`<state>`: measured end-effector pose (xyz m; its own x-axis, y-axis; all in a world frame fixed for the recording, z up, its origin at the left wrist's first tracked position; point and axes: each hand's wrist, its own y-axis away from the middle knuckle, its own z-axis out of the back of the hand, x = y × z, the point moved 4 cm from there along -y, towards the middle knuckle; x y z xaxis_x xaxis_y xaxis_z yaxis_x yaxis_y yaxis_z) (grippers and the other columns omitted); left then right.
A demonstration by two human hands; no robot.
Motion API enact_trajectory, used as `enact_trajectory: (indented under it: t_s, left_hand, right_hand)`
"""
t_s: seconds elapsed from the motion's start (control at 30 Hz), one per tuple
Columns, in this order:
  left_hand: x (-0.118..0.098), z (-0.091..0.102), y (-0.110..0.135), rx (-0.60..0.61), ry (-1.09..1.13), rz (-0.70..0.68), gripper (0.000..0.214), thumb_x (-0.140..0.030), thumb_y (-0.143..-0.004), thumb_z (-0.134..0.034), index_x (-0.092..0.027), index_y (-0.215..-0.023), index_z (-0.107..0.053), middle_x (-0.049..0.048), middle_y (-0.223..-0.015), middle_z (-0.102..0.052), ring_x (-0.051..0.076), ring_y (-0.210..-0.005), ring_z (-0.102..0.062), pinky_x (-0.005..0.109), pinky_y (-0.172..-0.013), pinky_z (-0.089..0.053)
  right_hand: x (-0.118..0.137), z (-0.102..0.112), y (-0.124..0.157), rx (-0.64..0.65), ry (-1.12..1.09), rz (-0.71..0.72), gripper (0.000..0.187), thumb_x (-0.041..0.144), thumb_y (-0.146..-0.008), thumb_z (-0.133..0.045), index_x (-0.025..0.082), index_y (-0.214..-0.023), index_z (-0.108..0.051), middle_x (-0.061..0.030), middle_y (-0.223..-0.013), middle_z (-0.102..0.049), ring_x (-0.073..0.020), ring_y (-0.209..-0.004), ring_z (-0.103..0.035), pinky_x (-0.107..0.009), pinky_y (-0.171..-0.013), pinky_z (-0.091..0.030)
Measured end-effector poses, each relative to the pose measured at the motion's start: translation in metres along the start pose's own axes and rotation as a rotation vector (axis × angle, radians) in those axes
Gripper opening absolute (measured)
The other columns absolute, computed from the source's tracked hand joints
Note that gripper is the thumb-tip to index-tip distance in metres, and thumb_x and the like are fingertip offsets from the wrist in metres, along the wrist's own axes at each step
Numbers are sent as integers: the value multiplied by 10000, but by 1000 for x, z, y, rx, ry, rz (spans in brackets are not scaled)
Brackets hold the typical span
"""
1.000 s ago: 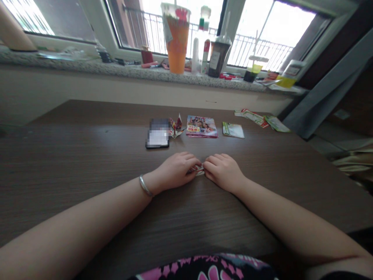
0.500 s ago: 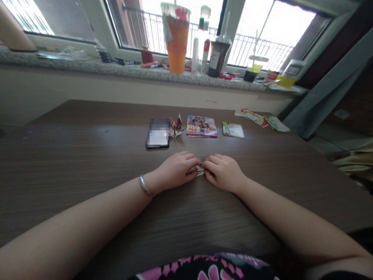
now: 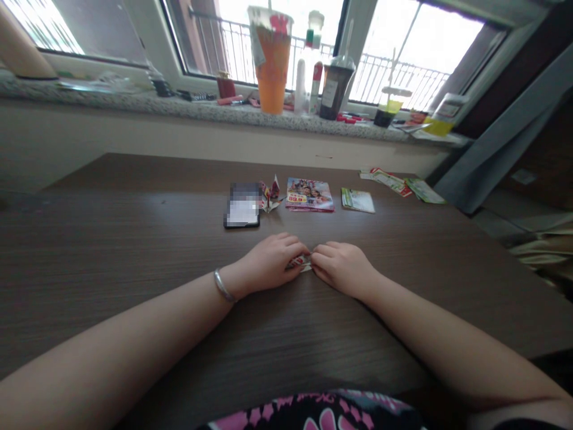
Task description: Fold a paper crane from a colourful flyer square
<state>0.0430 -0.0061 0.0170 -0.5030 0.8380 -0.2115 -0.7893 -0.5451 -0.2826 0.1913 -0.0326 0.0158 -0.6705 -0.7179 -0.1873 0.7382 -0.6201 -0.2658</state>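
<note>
On the dark wooden tabletop point(image 3: 111, 251), a silver bracelet point(image 3: 222, 285) is seen at the wrist on the left, and just right of it the left hand point(image 3: 268, 263) is laid knuckles-up with its fingers point(image 3: 293, 246) curled together and clamped on the left end of a small folded paper point(image 3: 301, 261). This paper, printed in red and white, is held low at the middle of the tabletop, near the body, and is mostly hidden between the two hands. Its right end is pinched by the right hand point(image 3: 342, 269), whose fingers point(image 3: 323, 258) are likewise drawn together on it. Farther away, a row of things is laid out from left to right: a phone point(image 3: 242, 206), a finished paper crane point(image 3: 270, 194) just beside it, a stack of printed sheets point(image 3: 310, 194), a green leaflet point(image 3: 358, 200) and more leaflets point(image 3: 394, 179) near the far right edge. An orange cup point(image 3: 272, 65) is stood on the windowsill point(image 3: 134, 103) beyond. The step in hand is judged to be the pressing of a crease into the small paper. A further fold would call for the edges to be kept aligned and for firm pressure to be run along the crease, since the piece is small and already layered.
</note>
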Motion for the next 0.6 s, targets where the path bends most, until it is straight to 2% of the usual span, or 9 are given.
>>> enact_trajectory:
  t_s: [0.2, 0.37, 0.43, 0.6]
  left_hand:
    - [-2, 3, 1, 43, 26, -29, 235, -238, -830, -543, -165, -1043, -610, 69, -930, -607, 210, -874, -559, 336, -800, -455]
    - [0, 1, 2, 6, 107, -28, 237, -253, -853, -540, -167, -1065, -602, 88, -1120, -579, 207, -987, -557, 337, -888, -445]
    - [1, -2, 2, 13, 134, -13, 213, -242, -865, -532, -169, -1050, -609, 74, -1032, -608, 199, -963, -564, 329, -876, -447]
    - [5, -3, 0, 5, 200, 15, 175, -258, -896, -522, -168, -1011, -619, 59, -960, -634, 182, -915, -578, 312, -839, -456]
  right_hand:
    - [4, 5, 2, 74, -22, -7, 170, 238, -925, -482, 195, -822, -610, -30, -852, -625, -171, -813, -546, -283, -691, -397]
    - [5, 8, 2, 119, -38, -46, 198, 233, -929, -467, 190, -834, -636, -43, -862, -636, -178, -837, -565, -284, -704, -432]
    - [5, 9, 3, 134, -55, -63, 209, 264, -927, -472, 191, -842, -648, -45, -888, -650, -184, -847, -576, -291, -729, -450]
    - [6, 13, 7, 147, -77, -81, 240, 313, -923, -479, 198, -915, -688, -57, -995, -688, -207, -901, -612, -318, -793, -485]
